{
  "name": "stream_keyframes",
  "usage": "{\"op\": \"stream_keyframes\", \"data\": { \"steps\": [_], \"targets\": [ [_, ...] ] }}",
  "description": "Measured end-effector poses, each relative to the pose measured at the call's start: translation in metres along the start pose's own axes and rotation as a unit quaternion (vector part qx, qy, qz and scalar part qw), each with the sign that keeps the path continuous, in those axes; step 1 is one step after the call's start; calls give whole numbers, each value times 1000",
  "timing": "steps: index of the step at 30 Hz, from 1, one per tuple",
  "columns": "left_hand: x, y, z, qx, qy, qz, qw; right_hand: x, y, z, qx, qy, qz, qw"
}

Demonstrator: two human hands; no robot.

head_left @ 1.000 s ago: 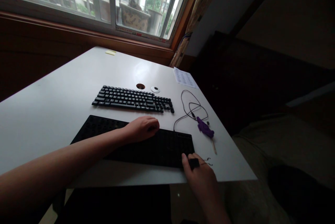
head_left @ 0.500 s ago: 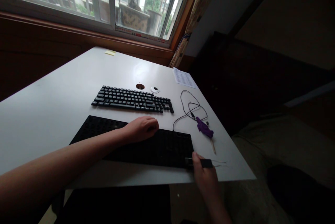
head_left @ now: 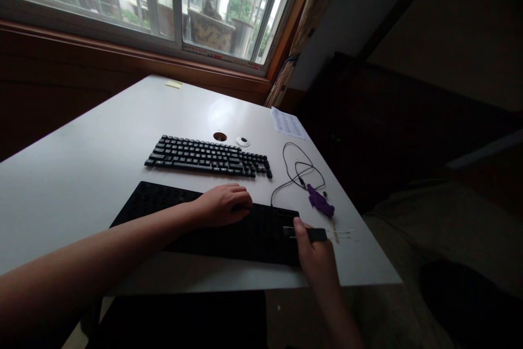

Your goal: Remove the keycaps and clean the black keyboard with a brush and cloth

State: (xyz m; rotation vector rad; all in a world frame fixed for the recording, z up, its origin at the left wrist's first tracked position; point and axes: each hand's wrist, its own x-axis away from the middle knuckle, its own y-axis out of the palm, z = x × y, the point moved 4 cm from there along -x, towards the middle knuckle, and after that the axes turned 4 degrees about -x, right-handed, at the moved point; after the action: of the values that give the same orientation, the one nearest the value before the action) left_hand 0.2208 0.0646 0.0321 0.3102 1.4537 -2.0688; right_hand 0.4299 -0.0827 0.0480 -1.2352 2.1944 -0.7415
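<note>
A black keyboard base [head_left: 229, 240] with its keycaps off lies near the table's front edge. Across its middle rests my left hand [head_left: 226, 205], fingers curled in; whatever they may hold is hidden. Over the base's right end my right hand [head_left: 312, 245] grips a keycap puller [head_left: 316, 235] by its black handle, thumb on top. Thin wires stick out of the puller to the right, and a small dark piece shows at its left end. Behind the base, loose black keycaps [head_left: 204, 156] stand laid out in keyboard order.
The base's cable [head_left: 294, 145] loops on the white table [head_left: 73, 175] at right. Beside it lie a purple cloth-like item [head_left: 321, 203] with a thin stick and a small black piece [head_left: 325, 194]. Farther back are a cable hole [head_left: 219, 136], its white cover [head_left: 242, 142] and a printed sheet [head_left: 289, 123].
My right hand has shifted a little up and left with the keycap puller, farther over the base. My left hand has moved only slightly right. The view has shifted slightly.
</note>
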Motion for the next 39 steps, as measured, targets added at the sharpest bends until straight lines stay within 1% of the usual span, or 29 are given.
{"op": "stream_keyframes", "data": {
  "steps": [5,8,12,15,19,21,23,25,26,28,30,31,33,35,37,39],
  "targets": [
    [1,-6,8,12,38,6,999,-14,26,-33,-101,30,-30,994],
    [-1,-14,12,39,41,36,998,-20,42,-46,-137,49,-54,988],
    [-1,-22,11,73,35,86,993,-23,55,-61,-166,35,-83,982],
    [-1,-24,9,85,29,111,990,-21,61,-66,-185,21,-97,978],
    [-1,-25,8,107,2,131,986,-19,67,-62,-229,17,-117,966],
    [-1,-27,8,119,-3,146,982,-20,66,-55,-272,29,-92,958],
    [-2,-28,9,127,-3,164,978,-23,62,-45,-324,47,-32,944],
    [-3,-29,8,127,-3,174,976,-26,54,-36,-347,49,39,936],
    [-3,-28,8,124,-3,177,976,-27,48,-33,-342,40,70,936],
    [-3,-28,7,118,-4,177,977,-26,37,-30,-300,3,121,946],
    [-2,-28,7,113,0,175,978,-24,25,-35,-221,-65,148,962],
    [-2,-28,8,110,4,174,979,-22,21,-40,-174,-109,150,967],
    [-2,-28,10,101,18,169,980,-17,19,-53,-82,-202,123,968],
    [-1,-28,12,87,31,162,983,-13,25,-62,-26,-266,65,961],
    [-1,-27,14,73,41,154,985,-10,33,-68,-9,-292,8,956],
    [-1,-27,15,60,44,147,986,-9,39,-69,-16,-292,-22,956]
  ]
}}
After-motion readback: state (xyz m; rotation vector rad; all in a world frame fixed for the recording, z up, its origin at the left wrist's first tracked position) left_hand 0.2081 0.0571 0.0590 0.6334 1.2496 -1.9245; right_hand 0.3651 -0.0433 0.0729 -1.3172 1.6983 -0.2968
